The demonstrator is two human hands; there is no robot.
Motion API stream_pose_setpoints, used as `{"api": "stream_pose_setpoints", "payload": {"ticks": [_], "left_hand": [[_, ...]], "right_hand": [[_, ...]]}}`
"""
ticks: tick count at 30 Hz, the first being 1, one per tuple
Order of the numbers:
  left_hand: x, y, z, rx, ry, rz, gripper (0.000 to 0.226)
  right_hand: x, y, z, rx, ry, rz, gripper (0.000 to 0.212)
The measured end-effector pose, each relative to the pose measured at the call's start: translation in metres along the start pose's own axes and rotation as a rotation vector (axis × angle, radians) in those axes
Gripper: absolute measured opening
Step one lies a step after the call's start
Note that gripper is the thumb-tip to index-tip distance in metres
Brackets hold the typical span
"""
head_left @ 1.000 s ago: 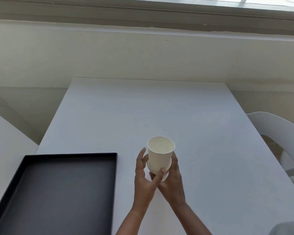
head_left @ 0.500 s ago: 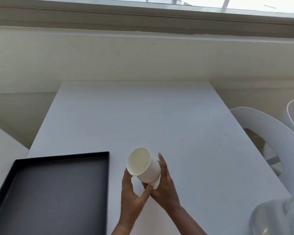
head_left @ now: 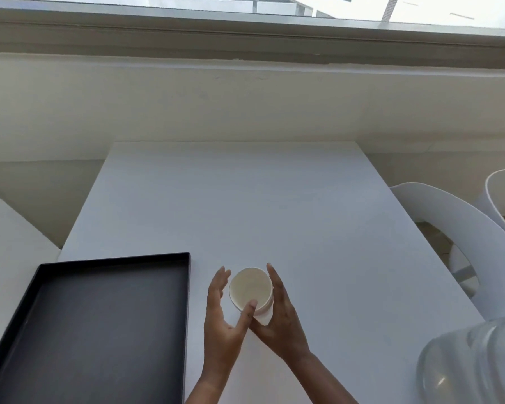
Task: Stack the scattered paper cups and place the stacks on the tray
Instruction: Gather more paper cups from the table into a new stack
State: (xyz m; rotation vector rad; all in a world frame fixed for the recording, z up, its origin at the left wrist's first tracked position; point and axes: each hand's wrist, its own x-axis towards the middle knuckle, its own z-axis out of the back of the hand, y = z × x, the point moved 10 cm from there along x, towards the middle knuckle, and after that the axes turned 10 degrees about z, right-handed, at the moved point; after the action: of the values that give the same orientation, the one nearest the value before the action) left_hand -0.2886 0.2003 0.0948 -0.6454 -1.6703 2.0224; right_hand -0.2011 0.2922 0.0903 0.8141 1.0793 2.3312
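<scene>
A short stack of white paper cups [head_left: 250, 288] is tipped so its open mouth faces me, just right of the black tray [head_left: 99, 330]. My right hand [head_left: 280, 319] grips the stack from the right and underneath, fingers running up its side. My left hand [head_left: 220, 313] is on the stack's left. Its thumb lies across the front of the rim, and its straight fingers stand a little off the cup wall. The tray holds nothing and lies at the table's near left. The lower part of the stack is hidden behind my hands.
The white table [head_left: 245, 199] stretches away to a wall under a window. White chairs [head_left: 449, 217] stand along the right edge. A clear rounded object [head_left: 473, 363] fills the near right corner. Another white surface [head_left: 6, 243] sits to the left.
The cup stack went from upright to tipped with its mouth toward me, first leaning left. Both hands stayed around it and sank slightly toward the table.
</scene>
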Motion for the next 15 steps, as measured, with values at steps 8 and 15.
{"api": "stream_pose_setpoints", "payload": {"ticks": [8, 15], "left_hand": [[-0.018, 0.024, -0.014, -0.037, 0.141, 0.131, 0.09], [-0.021, 0.032, -0.009, -0.083, 0.094, 0.167, 0.07]], "right_hand": [[-0.006, 0.011, 0.008, 0.008, 0.025, 0.007, 0.09], [-0.019, 0.019, -0.004, 0.053, 0.154, 0.023, 0.093]]}}
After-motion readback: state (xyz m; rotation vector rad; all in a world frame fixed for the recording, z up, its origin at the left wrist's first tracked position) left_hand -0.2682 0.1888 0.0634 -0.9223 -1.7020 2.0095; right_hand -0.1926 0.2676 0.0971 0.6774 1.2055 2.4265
